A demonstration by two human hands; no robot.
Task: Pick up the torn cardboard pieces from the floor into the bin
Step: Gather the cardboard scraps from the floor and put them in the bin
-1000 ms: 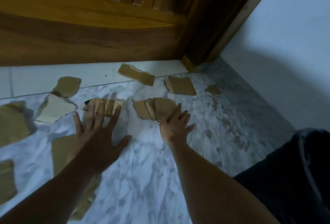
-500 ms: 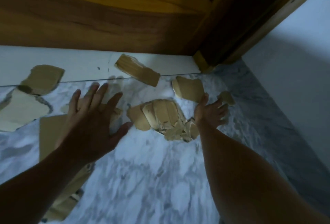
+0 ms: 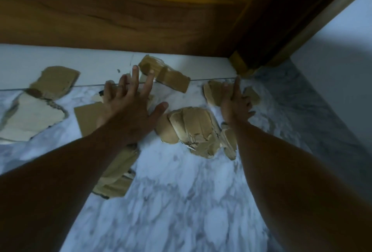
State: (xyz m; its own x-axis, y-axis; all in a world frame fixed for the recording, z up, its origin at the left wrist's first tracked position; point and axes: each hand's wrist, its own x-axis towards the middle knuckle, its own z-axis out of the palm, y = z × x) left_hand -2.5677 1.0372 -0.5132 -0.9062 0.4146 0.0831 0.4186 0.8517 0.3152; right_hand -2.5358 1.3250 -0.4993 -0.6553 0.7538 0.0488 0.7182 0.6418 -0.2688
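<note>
Cardboard pieces lie scattered over the marble floor [image 3: 181,201] in front of a wooden door [image 3: 120,16], and both bare hands reach among them. The left hand [image 3: 128,111] is spread wide, palm down, fingers splayed, holding nothing; it hovers over a flat rectangular piece [image 3: 86,117] whose straight near edge runs under the forearm. Its fingertips point toward a long torn strip [image 3: 171,76] that lies across the seam between the marble and the pale threshold [image 3: 90,64]. The right hand [image 3: 235,103] is turned on edge with its fingers loosely extended, resting against a ragged piece [image 3: 213,92]; whether it grips that piece cannot be told. Just beyond its knuckles sits a small scrap [image 3: 252,95] near the corner of the door frame [image 3: 261,36].

Between the two forearms is a heaped cluster of overlapping torn pieces [image 3: 193,129], its ragged edges touching a smaller fragment [image 3: 229,145] beside the right wrist. Under the left forearm a crumpled stack [image 3: 116,173] extends toward the viewer. Farther left, a pale large piece [image 3: 30,117] with a frayed dark edge touches a browner piece [image 3: 54,82] that overlaps the threshold. A white wall [image 3: 332,70] closes the right side, leaving a narrow strip of bare floor along it. The widest open marble is in the foreground, between and below the arms. No bin is in view.
</note>
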